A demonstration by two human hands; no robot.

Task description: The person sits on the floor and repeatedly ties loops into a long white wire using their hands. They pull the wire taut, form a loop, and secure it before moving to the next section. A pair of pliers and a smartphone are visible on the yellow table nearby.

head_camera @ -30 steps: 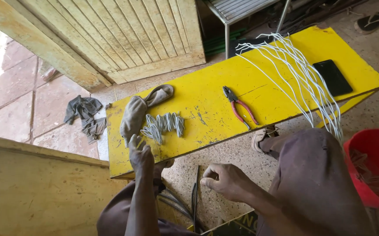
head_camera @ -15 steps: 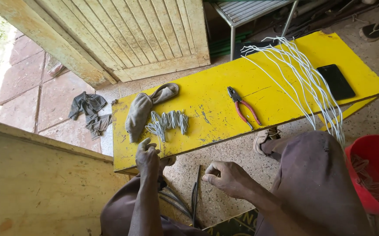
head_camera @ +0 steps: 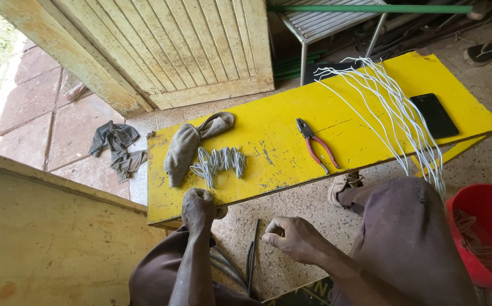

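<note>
brown trousers [head_camera: 410, 243] worn on both legs, fabric a bit dusty and faded at the knee, worn-out shoe [head_camera: 341, 187] seen on one foot, both forearms left bare, no sleeves seen, left hand [head_camera: 199, 208] and right hand [head_camera: 294, 238] left ungloved

The left hand [head_camera: 199, 208] is resting closed at the near edge of the yellow surface [head_camera: 280, 153], its fist curling around something too small to make out. Just beyond it, on that surface, a bundle of short whitish wire pieces [head_camera: 219, 163] is lying in a loose row, the pieces bent into narrow loops and leaning against one another. The right hand [head_camera: 292, 238] is hovering below the near edge of the surface, fingers pinching together, just beside a thin dark strip [head_camera: 251, 262] that is standing roughly upright between the person's knees, apart from the bundle.
</note>
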